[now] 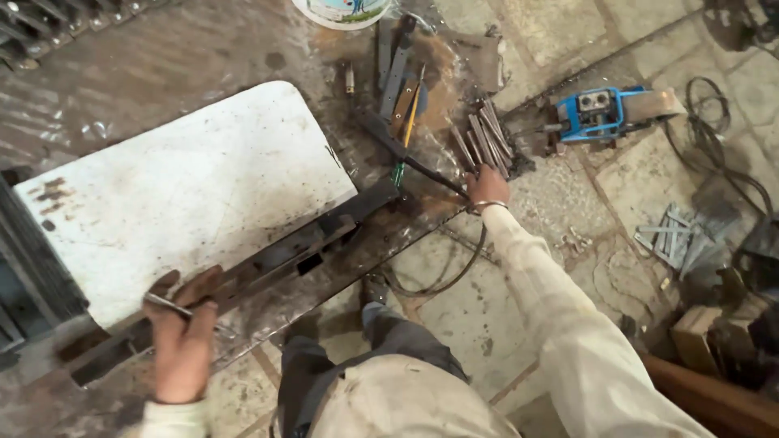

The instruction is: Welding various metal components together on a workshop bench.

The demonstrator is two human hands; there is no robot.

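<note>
left hand [182, 341] closed around a thin rod [169, 305] over the dark bar [243, 284] at the worktop's [162, 73] near edge. right hand [487, 186] reaching rods [484, 138] at its right edge, grip unclear.

Blue power tool [604, 112] on floor, white bucket [341, 11], coiled cable [714, 130]

This is a metal workshop, with work done low on a worn steel bench [203, 49] set over a stone-paved floor [560, 32]. A white sheet [187, 186] with rust spots lies on the bench beside a long dark steel bar [243, 280]. Short metal rods [484, 134] are piled at the bench's far right edge, near flat offcuts [393, 65]. A blue power tool [600, 112] with cables [714, 138] sits on the floor to the right, and more scrap pieces [673, 235] lie nearby.
</note>
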